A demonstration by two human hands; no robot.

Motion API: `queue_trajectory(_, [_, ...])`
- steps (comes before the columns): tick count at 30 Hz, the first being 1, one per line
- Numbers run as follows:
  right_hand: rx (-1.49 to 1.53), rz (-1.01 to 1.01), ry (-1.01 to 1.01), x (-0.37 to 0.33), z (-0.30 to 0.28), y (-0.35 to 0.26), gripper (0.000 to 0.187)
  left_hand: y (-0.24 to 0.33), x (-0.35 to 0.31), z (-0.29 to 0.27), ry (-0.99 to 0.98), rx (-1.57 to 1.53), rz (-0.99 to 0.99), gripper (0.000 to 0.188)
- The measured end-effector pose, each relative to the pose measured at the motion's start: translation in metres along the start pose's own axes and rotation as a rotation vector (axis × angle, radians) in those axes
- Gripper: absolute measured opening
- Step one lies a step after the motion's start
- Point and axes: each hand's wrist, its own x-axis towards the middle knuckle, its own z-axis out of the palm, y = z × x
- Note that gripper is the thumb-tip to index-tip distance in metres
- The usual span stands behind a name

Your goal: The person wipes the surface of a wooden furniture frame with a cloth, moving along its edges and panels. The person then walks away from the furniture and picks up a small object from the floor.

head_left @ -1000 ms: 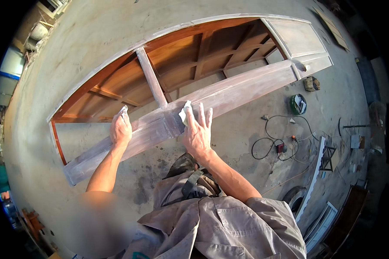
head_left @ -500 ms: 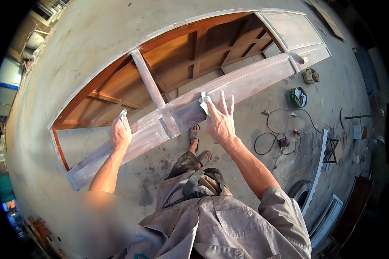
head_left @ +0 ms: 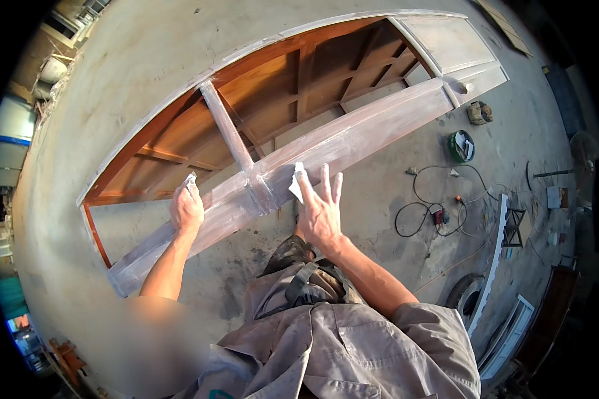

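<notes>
A large wooden cabinet frame (head_left: 373,136) lies slantwise before me, its broad front rail smeared whitish over reddish-brown wood. Against that rail, just right of the cross-joint, my right hand (head_left: 321,216) presses a folded white sheet (head_left: 297,183) that looks like sandpaper. The sheet is pinched by the thumb side while the other fingers spread out. My left hand (head_left: 187,208) is closed at the rail's inner edge, left of the joint. A small crumpled white piece (head_left: 191,179), perhaps sandpaper too, sticks out of its fingertips. White dust coats my right fingertips.
Inside the frame are orange-brown panels (head_left: 259,83) with battens. On the concrete floor to the right stand a green bucket (head_left: 460,146) and a cardboard box (head_left: 479,113). A red power tool (head_left: 439,217) lies with its looping cord near a tyre (head_left: 465,294) and a long white strip (head_left: 491,266).
My right hand has slid left and slightly down along the rail with the white sheet, closer to the cross-joint. My left hand has stayed almost in place.
</notes>
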Motion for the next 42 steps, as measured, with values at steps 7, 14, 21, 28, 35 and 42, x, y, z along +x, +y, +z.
queue_trajectory(7, [-0.036, 0.024, 0.020, 0.010, -0.033, 0.052, 0.075, -0.001, -0.003, 0.001, -0.050, 0.031, -0.058, 0.034])
queue_trajectory(14, [0.043, -0.124, -0.166, -0.018, -0.005, 0.005, 0.075, 0.007, -0.004, -0.005, -0.043, -0.001, -0.056, 0.036])
queue_trajectory(21, [0.018, -0.012, -0.001, -0.028, 0.004, 0.005, 0.080, 0.001, 0.005, 0.005, -0.045, 0.001, -0.029, 0.037])
queue_trajectory(28, [-0.103, 0.093, 0.061, -0.002, -0.045, 0.076, 0.077, -0.001, 0.001, 0.002, -0.084, 0.026, -0.050, 0.039])
queue_trajectory(35, [-0.092, -0.100, -0.152, -0.018, -0.017, 0.037, 0.089, -0.011, -0.004, 0.008, 0.027, -0.032, 0.045, 0.041])
queue_trajectory(42, [-0.045, 0.110, 0.033, -0.001, -0.022, 0.044, 0.081, -0.008, -0.001, 0.005, -0.014, -0.018, 0.003, 0.041])
